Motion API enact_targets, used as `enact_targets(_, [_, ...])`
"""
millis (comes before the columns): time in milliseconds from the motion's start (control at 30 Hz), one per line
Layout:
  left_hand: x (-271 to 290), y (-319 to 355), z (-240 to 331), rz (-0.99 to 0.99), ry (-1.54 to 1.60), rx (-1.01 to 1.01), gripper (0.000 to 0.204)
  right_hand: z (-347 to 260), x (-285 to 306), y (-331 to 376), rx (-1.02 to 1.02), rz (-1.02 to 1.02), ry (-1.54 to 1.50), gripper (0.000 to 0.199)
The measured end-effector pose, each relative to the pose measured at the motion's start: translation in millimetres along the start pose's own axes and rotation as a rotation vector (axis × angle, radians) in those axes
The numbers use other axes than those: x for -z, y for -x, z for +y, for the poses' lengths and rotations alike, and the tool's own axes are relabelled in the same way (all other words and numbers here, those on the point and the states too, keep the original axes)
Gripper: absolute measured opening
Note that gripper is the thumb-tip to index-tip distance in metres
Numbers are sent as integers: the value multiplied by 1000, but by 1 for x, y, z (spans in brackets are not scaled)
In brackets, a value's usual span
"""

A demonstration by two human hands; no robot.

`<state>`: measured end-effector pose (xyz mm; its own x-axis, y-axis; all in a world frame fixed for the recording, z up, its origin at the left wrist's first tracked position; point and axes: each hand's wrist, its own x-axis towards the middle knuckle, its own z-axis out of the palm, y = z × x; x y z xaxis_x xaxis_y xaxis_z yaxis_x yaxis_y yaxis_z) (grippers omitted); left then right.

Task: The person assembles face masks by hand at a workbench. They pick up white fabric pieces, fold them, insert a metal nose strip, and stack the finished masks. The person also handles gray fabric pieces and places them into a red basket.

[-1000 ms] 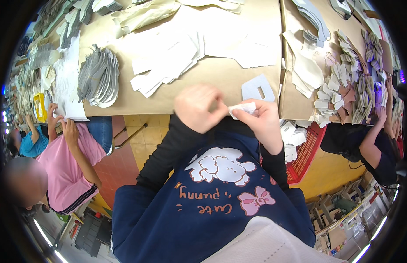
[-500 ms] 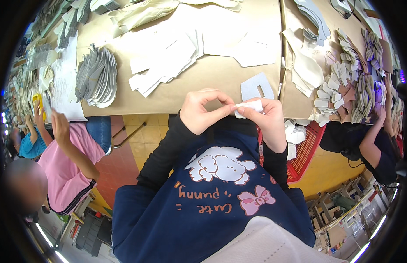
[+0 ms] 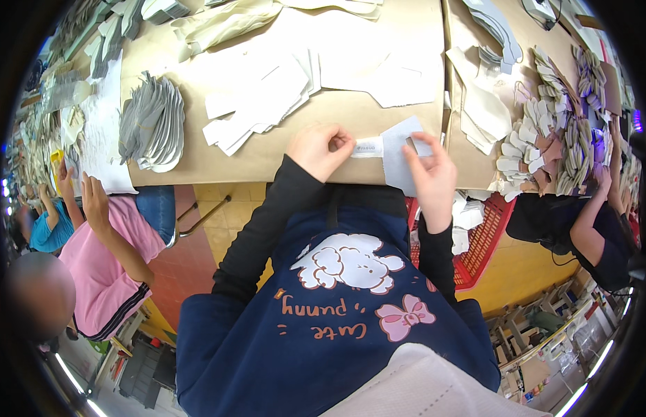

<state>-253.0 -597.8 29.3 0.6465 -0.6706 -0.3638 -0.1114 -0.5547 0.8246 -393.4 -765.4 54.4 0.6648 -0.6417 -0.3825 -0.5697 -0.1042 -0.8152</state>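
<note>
My left hand (image 3: pixel 321 151) is closed, thumb and forefinger pinched at the left end of a small white label (image 3: pixel 368 147) with print on it. The label lies near the table's front edge, its right end meeting a pale grey flat piece (image 3: pixel 396 161) with a slot cut in it. On that piece rests my right hand (image 3: pixel 434 177), thumb and forefinger bent around the slot. The grey piece reaches down to the table's front edge. Whether the label runs over or under it I cannot tell.
White cut sheets (image 3: pixel 267 97) are spread beyond my hands. Grey cut pieces (image 3: pixel 153 124) are stacked at left. Bundled pieces (image 3: pixel 528 153) lie at right. A red basket (image 3: pixel 484 243) stands below the table's edge. A person in pink (image 3: pixel 111 257) works at left.
The white piece between my two hands now lies flat on the table as a label. My right hand has let go of it and moved onto the grey slotted piece, which has shifted nearer me.
</note>
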Motion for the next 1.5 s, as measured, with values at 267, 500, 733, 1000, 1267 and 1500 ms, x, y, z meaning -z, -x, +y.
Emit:
enact_targets(267, [-17, 1, -9, 420, -447, -412, 26, 18, 18, -3, -16, 53, 204, 32])
enact_targets(500, [-55, 45, -20, 33, -929, -331, 69, 19, 29, -14, -63, 27, -617, 26])
enact_targets(733, [-70, 45, -29, 121, -853, -261, 73, 14, 45, -9, -134, -129, -739, 34])
enact_targets(1000, [-64, 46, -26, 62, -792, -283, 71, 20, 7, 1, 318, 114, 479, 61])
enact_targets(1267, [-63, 49, -31, 208, -538, -352, 74, 3, 8, 2, -105, 139, 527, 71])
enact_targets(1500, [-86, 73, -5, -17, -255, -717, 82, 7, 37, 18, 111, 185, -151, 32])
